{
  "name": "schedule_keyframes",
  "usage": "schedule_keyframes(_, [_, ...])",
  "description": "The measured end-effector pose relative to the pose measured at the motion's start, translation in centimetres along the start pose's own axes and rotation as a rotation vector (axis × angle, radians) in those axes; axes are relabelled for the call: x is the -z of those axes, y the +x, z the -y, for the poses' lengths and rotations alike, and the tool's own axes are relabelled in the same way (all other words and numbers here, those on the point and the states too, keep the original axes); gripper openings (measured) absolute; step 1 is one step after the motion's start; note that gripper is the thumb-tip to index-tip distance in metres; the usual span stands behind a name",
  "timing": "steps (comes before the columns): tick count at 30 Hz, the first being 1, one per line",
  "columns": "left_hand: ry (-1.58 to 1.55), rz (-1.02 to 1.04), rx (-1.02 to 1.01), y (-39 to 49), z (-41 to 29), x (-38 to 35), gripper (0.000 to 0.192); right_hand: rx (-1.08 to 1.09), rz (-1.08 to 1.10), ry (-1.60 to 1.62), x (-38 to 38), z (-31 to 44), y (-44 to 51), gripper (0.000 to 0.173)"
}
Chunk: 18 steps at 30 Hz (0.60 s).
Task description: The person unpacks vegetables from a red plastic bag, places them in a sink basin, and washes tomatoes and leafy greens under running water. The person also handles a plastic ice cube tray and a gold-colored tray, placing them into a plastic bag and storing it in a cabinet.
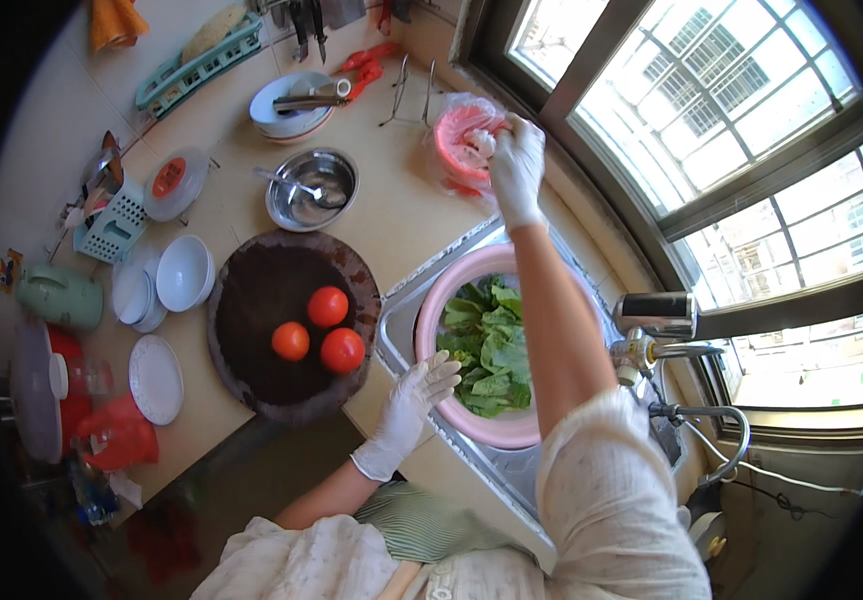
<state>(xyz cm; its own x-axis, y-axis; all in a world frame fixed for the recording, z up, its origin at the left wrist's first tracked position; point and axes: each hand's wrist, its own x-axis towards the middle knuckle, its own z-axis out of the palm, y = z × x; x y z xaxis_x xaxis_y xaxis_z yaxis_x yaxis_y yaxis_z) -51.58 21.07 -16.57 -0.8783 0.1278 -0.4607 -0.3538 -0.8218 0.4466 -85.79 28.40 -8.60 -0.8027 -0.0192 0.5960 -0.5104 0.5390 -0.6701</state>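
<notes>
My left hand (410, 397), in a white glove, hovers at the near left rim of a pink basin (450, 412). Its fingers are apart and hold nothing. Leafy greens (487, 345) fill the basin, which sits in a metal sink (399, 322). My right hand (520, 169), gloved too, reaches to the far right, over the rim of a small red container (446, 146) lined with a clear plastic bag. Something white and crumpled (480, 141) lies inside it. The right fingertips are partly hidden, so their grip is unclear. Three tomatoes (328, 307) rest on a round dark chopping board (259, 300).
A steel bowl (289, 214) with a spoon stands behind the board. Further back are stacked bowls (262, 105) and a wire stand (400, 90). White bowls (183, 274), a plate (155, 379) and a green jug (60, 296) line the left. A faucet (637, 352) rises right of the sink.
</notes>
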Motion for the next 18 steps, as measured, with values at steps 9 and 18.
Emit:
schedule_keyframes(9, [0.347,-0.161,-0.138,0.4,-1.3,1.4,0.041,0.038,0.289,0.048,9.0,3.7,-22.1,0.017])
schedule_keyframes(18, [0.919,0.294,-0.147,11.9,-0.1,-4.5,0.033,-1.02,-0.417,-0.045,33.6,-12.5,-30.3,0.031])
